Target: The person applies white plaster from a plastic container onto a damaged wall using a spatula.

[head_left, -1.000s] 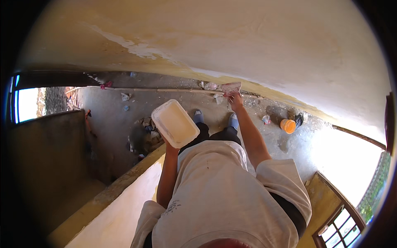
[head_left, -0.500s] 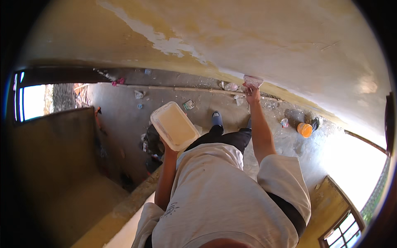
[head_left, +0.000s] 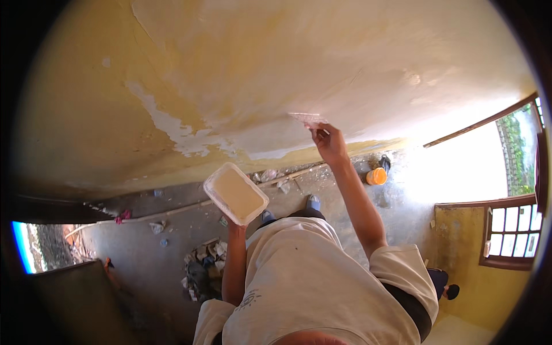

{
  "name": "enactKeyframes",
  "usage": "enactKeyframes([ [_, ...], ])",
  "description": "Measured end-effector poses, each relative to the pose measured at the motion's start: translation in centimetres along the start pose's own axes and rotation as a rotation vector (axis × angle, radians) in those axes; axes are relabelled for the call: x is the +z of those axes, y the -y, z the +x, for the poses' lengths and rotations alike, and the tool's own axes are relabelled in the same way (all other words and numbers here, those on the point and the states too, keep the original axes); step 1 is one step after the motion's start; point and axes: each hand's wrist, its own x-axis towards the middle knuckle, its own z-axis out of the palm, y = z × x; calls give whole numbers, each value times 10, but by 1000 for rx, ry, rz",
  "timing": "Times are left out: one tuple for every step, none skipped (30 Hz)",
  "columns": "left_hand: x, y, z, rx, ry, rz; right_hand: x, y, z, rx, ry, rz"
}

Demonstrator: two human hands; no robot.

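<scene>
Orange bucket (head_left: 376, 176) on the floor, rubble heap (head_left: 202, 270) (grey chunks), barred window (head_left: 513, 237), scattered scraps

The left hand (head_left: 234, 225) hides under the tray (head_left: 236, 193); floor debris (head_left: 201, 270) is too blurred to identify.

Cream short-sleeved shirt (head_left: 310, 276), dark trousers, blue-grey shoes (head_left: 313, 202).

The bare grey floor (head_left: 172, 230) carries an orange tub (head_left: 376, 176) below and right of the raised right fingers (head_left: 322, 133). A rubble heap (head_left: 201, 270) lies below-left of the left fingers, with paper scraps (head_left: 270, 175) along the wall foot.
</scene>
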Motion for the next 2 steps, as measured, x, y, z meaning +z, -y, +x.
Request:
enactKeyframes([
  [-1,5,5,-12,2,-21,12,23,-6,-51,70,-26],
  [-4,9,8,-17,-1,-40,34,42,-14,-52,71,18],
])
